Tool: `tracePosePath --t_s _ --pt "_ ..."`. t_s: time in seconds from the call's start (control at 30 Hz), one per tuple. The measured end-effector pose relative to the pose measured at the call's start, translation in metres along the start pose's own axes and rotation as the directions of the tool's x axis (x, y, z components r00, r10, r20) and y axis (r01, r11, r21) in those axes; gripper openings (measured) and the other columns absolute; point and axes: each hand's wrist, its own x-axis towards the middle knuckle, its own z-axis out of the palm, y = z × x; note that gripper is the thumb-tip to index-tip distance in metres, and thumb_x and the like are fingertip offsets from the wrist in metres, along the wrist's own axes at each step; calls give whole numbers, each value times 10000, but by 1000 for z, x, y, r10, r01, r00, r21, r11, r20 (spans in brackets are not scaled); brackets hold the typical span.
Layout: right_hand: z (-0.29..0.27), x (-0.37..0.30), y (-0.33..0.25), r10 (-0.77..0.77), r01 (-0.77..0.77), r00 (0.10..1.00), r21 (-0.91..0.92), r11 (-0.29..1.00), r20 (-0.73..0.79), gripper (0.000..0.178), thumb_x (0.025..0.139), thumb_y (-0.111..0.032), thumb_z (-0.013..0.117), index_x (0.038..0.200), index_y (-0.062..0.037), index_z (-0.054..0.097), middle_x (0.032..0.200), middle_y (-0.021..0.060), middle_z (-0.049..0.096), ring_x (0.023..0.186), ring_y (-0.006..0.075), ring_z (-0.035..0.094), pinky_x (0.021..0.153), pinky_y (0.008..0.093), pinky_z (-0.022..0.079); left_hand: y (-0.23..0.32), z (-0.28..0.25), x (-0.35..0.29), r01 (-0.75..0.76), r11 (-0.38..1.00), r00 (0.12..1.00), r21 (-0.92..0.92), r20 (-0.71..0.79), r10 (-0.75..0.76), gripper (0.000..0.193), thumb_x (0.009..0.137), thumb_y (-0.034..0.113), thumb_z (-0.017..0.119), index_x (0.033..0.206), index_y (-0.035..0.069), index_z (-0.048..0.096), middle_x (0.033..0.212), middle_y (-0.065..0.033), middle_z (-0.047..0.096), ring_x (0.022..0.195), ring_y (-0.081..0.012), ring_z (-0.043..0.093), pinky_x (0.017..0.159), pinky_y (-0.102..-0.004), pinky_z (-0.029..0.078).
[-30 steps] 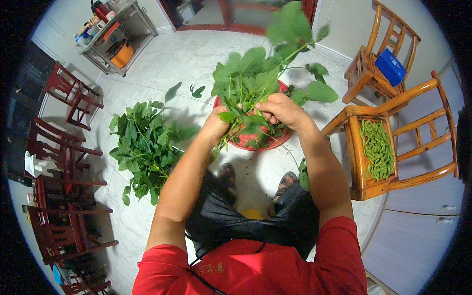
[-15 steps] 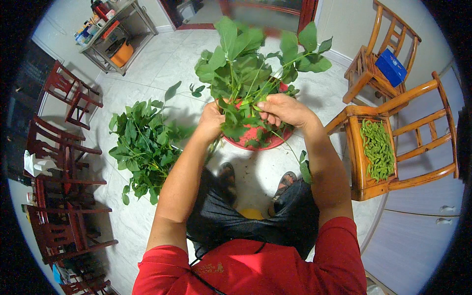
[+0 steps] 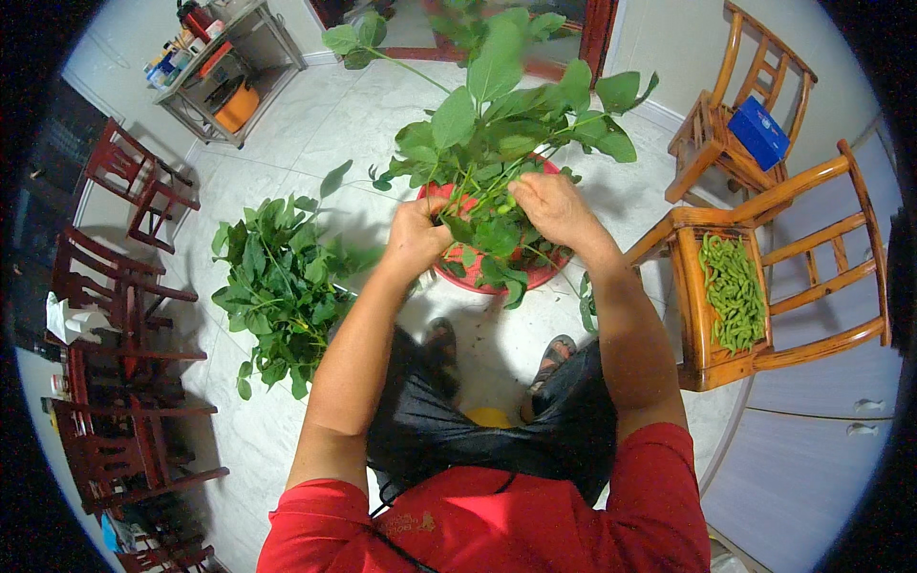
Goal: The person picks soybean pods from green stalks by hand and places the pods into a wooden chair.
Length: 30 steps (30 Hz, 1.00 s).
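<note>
Around you spread a pale tiled floor, with dark red chairs along the left edge, a metal table upper left, a red-framed doorway at top centre and glossy wooden chairs at right.

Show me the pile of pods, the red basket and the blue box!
Pods [image 3: 735,294]: head view, middle of pile.
Red basket [image 3: 543,276]: head view, its near rim.
Blue box [image 3: 760,132]: head view, its broad face.
</note>
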Motion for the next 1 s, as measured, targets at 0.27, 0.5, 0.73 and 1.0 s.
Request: tracePosePath --t_s 0.27,0.5,0.73,1.0 --pt "-13 5 35 511 -144 859 977 158 44 297 954 -298 463 720 -116 490 564 -31 433 483 88 410 434 237 313 -14 -9 1 29 1000 998 -8 -50 -29 96 777 77 654 839 17 696 642 35 587 580 -40 494 530 -234 426" --pt "-43 -1 22 545 -126 839 967 222 -16 195 930 -214 480 1012 -61 569 674 -35 468 513 72 393 437 209 288 1 -38 -7 38 999 980 11 -198 -35 111 775 84 690 830 -5 655 734 -2 633 659 -67 543 610 -239 453" --pt "-1 -1 -30 355 -285 927 835 470 117 295 937 -287 575 1008 -2 599 608 -99 345 487 4 278 417 183 212 3 -27 -3 23 989 988 -145 -145 -45 246 887 231 608 821 -5 629 727 24 589 653 -75 523 606 -218 423" --pt "1 -5 -45 299 -293 945 751 592 134 331 897 -348 629 877 -18 625 597 -91 412 497 21 337 443 206 262 15 -20 -10 -14 998 997 -63 -79 9 164 810 155 698 807 3 635 720 26 595 646 -69 530 583 -236 443"
